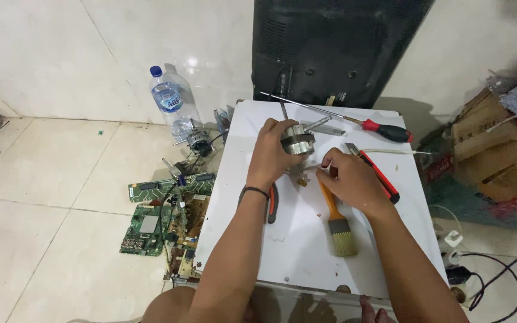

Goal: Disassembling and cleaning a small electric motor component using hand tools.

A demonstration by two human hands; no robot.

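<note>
My left hand (272,152) grips a small round metal motor (298,142) with a shaft sticking out to the upper right, held just above a white tabletop (297,245). My right hand (349,178) is closed beside it, pinching thin wires or a small part at the motor's lower right; what it pinches is too small to make out. Under my right hand lies a paintbrush (337,224) with an orange handle. A dark band circles my left wrist.
On the tabletop lie a red-handled screwdriver (378,127), a red utility knife (384,179) and red-handled pliers (272,203). A black television back (330,48) stands behind. Circuit boards (151,227), a second motor (198,140) and a water bottle (172,104) sit on the floor at left; cardboard boxes (492,149) and cables at right.
</note>
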